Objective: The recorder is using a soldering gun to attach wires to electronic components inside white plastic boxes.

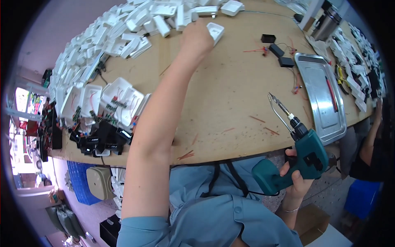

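Note:
My left hand (197,39) reaches to the far side of the table, its fingers curled at an open white plastic casing (216,33). The hand's back hides the fingertips, but the casing sticks out on its right side and seems gripped. Beyond it lies a heap of white plastic casings (135,20). Down at the lower right, my right hand (297,181) is wrapped round the handle of a green soldering gun (310,150). Its metal tip, with a thin curved feed tube beside it, points up and left over the table's near part.
Casings with wired green circuit boards (117,103) and black plastic parts (101,138) sit at the left. Small black boxes with wires (286,62) lie by a metal tray (321,103) holding a red stick. A flask (328,24) stands far right. Another person's arm (370,140) shows at right.

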Action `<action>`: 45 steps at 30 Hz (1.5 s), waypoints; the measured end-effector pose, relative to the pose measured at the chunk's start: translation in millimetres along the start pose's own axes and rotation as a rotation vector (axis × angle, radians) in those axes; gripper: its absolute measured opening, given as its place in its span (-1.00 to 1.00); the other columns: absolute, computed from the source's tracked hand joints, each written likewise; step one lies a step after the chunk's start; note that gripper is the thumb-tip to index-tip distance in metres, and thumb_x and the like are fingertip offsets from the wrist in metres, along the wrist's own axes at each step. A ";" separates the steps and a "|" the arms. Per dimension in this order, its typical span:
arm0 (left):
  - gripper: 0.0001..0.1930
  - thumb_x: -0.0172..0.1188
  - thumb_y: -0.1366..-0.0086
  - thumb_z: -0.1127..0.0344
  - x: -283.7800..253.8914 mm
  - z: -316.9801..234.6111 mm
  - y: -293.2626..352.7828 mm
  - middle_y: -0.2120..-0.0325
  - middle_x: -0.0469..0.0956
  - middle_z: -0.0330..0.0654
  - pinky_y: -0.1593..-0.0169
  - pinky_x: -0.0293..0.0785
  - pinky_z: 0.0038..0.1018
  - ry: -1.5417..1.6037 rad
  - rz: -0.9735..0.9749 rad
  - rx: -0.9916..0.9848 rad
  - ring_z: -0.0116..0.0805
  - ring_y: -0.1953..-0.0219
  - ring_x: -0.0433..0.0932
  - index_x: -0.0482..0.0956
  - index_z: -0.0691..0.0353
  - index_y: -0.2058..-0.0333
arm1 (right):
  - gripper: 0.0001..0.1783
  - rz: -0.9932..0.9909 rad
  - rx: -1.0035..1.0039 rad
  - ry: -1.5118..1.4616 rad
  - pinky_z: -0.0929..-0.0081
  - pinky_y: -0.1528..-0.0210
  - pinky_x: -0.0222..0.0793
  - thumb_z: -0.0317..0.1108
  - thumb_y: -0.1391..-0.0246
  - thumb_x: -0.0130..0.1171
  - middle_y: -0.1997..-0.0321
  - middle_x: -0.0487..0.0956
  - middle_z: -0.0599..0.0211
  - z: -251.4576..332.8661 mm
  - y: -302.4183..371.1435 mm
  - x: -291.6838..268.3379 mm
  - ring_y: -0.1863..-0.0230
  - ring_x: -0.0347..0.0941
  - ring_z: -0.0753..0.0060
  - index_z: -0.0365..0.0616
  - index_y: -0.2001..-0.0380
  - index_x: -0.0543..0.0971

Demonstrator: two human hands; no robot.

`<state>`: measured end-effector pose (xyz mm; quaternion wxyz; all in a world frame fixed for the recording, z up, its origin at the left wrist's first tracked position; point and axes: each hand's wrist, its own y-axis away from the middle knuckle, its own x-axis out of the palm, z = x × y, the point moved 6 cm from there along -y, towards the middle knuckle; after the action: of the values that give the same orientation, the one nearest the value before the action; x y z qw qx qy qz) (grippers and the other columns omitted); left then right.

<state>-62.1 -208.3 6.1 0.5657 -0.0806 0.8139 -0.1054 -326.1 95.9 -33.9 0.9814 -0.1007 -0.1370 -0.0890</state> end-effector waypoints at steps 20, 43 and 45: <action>-0.64 0.18 -0.01 0.45 30.5 -53.0 153.5 0.26 0.49 -0.12 0.06 0.32 -0.47 0.750 0.521 0.184 -0.32 0.16 0.44 0.46 0.31 0.14 | -0.29 -0.065 -0.015 -0.018 0.65 0.52 0.40 -0.23 0.04 0.21 0.11 0.43 -0.15 -4.3 1.9 -37.5 0.52 0.44 0.46 -0.43 -0.06 0.16; -0.56 0.05 -0.16 0.12 98.4 -141.4 15.8 0.18 0.43 0.00 0.00 0.22 -0.15 -0.046 0.125 0.575 -0.16 0.14 0.45 0.36 0.07 -0.03 | -0.31 -0.181 -0.030 -0.064 0.57 0.49 0.45 -0.32 0.04 0.20 0.10 0.42 -0.19 9.5 9.8 -63.8 0.47 0.48 0.38 -0.48 -0.06 0.16; -0.60 0.03 -0.17 0.14 104.9 -138.8 14.2 0.24 0.46 -0.02 0.01 0.20 -0.13 -0.109 0.154 0.551 -0.17 0.17 0.46 0.37 0.05 0.00 | -0.31 -0.197 -0.009 -0.078 0.57 0.49 0.45 -0.32 0.05 0.21 0.10 0.41 -0.20 6.8 12.5 -67.9 0.48 0.48 0.37 -0.47 -0.06 0.15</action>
<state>-228.8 -209.7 -45.6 0.6154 0.1327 0.7268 -0.2747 -389.6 119.4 -49.2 0.9614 -0.0948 -0.1839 -0.1815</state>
